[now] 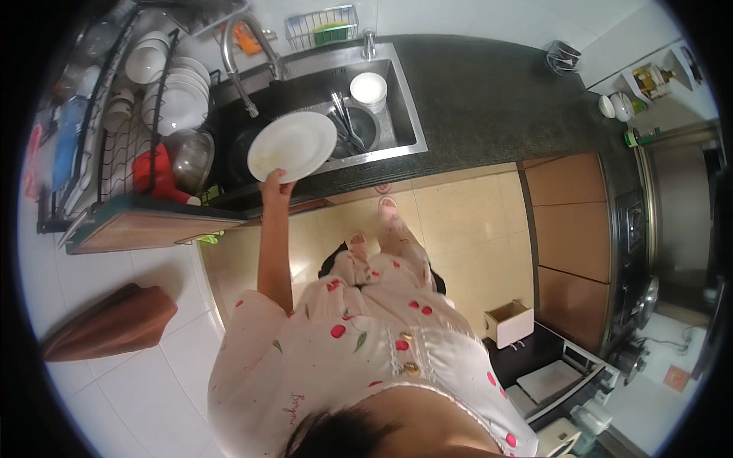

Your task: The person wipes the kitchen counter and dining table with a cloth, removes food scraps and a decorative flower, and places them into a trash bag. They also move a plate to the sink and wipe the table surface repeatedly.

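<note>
My left hand [278, 186] grips the near rim of a white oval plate [293, 146], thumb on its upper face. The plate is tilted over the front of a stainless steel sink [408, 97], and faint yellowish marks show on it. Just right of the plate, a dark round bowl or pan [366, 126] in the basin holds several metal utensils [346, 117], partly covered by the plate. Behind them stands a stack of white bowls [368, 91]. A curved steel faucet [229, 57] arches over the basin's left part. My right hand is out of view.
At left a black dish rack [123, 149] holds white plates [180, 103], bowls [148, 60], a steel bowl [190, 160] and a red item [157, 172]. A wooden cutting board [154, 232] sticks out at its front. A dark stone countertop [481, 97] runs right. A wire basket [322, 28] holds sponges.
</note>
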Demonstrator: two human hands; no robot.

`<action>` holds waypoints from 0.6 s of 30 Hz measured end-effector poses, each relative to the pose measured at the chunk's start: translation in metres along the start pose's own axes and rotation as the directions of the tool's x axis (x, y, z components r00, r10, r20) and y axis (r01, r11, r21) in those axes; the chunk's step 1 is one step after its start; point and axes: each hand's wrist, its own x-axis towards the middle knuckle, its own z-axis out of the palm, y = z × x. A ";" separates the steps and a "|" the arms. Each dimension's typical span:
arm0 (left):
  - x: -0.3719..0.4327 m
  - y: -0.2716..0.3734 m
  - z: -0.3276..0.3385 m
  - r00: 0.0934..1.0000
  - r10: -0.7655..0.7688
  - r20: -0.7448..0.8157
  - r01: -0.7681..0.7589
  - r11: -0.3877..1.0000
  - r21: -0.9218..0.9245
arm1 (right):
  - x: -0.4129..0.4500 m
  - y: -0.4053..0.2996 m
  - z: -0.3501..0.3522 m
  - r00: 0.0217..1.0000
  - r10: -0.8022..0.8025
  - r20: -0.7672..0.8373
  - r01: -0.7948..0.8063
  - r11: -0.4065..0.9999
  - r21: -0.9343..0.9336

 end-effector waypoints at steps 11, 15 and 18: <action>0.080 -0.083 0.188 0.804 -0.013 0.594 -0.143 0.967 0.213 | 0.218 -0.059 0.017 0.994 0.099 -0.056 -0.089 0.984 0.152; 0.100 -0.145 0.314 0.937 -0.196 0.288 0.122 0.959 0.257 | 0.208 -0.162 0.006 0.989 0.132 -0.073 -0.109 0.959 0.260; 0.112 -0.176 0.355 0.918 -0.117 0.379 0.039 0.977 0.208 | 0.170 -0.167 0.002 0.957 0.146 -0.249 -0.089 0.970 0.225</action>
